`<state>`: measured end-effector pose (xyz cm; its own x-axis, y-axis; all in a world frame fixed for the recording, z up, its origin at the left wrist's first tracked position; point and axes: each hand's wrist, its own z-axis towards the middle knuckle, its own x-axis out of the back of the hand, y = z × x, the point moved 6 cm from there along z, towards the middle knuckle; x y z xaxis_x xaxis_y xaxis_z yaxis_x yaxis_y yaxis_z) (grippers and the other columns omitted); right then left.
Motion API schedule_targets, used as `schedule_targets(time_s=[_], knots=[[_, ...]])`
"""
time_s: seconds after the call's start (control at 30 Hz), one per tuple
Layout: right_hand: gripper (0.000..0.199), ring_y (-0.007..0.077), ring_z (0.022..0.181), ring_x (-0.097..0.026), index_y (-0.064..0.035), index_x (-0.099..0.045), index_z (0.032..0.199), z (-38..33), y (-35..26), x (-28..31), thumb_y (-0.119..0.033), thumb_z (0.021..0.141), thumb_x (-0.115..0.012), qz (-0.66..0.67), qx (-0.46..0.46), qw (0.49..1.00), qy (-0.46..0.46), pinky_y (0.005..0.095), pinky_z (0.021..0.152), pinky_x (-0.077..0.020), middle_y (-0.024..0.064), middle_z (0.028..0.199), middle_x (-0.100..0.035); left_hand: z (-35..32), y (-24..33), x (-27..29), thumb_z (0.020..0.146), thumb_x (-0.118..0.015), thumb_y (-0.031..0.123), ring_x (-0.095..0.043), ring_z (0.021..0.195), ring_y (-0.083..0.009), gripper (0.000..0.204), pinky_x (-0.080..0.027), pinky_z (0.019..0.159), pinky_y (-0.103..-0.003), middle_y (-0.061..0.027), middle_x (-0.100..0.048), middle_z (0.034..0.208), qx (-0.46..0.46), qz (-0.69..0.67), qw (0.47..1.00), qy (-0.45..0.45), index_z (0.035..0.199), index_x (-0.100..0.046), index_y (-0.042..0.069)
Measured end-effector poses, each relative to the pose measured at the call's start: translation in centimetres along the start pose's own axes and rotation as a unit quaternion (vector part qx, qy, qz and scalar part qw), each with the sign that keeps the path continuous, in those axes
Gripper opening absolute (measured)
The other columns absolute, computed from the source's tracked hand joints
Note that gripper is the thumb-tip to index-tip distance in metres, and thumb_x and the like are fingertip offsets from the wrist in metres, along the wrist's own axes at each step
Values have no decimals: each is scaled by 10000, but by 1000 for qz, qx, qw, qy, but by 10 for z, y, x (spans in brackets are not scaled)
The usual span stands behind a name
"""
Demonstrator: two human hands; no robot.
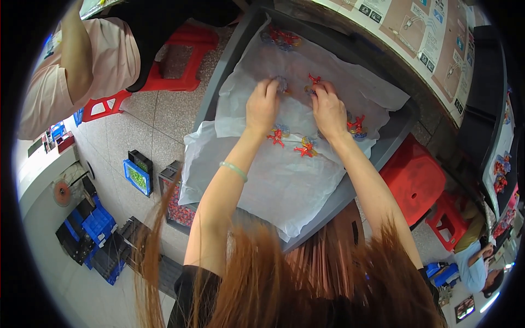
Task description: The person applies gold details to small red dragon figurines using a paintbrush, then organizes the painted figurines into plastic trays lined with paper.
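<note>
Both hands work on the white sheet [284, 180] in the grey tray [235, 49]. Your left hand [262, 106] is curled, fingertips pinching a small bluish ring piece [281, 83]; keep that grip light. Your right hand [328, 111] is curled too, touching a red star-shaped piece [314, 80]; whether it grips, can't tell. Wrists low, forearms reaching forward. Loose red pieces [290, 142] lie near your wrists: don't sweep them.

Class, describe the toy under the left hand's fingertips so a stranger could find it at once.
Start at the grey tray lined with white paper. Both hands reach to its middle; the left hand touches a small toy. Unlike the red-orange toys nearby, it looks bluish and clear.
</note>
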<state>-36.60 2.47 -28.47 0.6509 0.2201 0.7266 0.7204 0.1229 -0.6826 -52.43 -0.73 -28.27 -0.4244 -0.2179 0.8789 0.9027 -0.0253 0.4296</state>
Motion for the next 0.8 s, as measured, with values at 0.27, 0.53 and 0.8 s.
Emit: schedule_targets(time_s=[0.27, 0.53, 0.8], knots=[[150, 355, 788, -581, -66, -584, 941, 0, 1, -4, -104, 804, -535, -5, 19, 1000, -2, 439, 679, -466, 113, 1013, -543, -25, 7, 11, 697, -650, 78, -525, 899, -294, 365, -429, 743, -385, -112, -500, 1080, 70, -3, 997, -43, 1034, -510, 61], [151, 327, 843, -568, -43, -581, 928, 6, 1, 27, -74, 783, -553, 128, -3, 985, 113, 390, 708, -461, 118, 978, -541, 29, 28, 5, 707, -615, 54, -527, 885, -294, 290, -435, 722, -365, -124, -498, 1068, -53, -109, 992, -16, 983, -529, 55], [164, 255, 807, -576, -21, -573, 936, 33, 20, 19, -41, 773, -576, 103, 75, 990, 58, 320, 700, -455, 131, 961, -549, 17, 31, -9, 703, -613, 61, -504, 851, -312, 244, -425, 731, -383, -115, -504, 955, 62, -65, 996, -17, 936, -540, 60]])
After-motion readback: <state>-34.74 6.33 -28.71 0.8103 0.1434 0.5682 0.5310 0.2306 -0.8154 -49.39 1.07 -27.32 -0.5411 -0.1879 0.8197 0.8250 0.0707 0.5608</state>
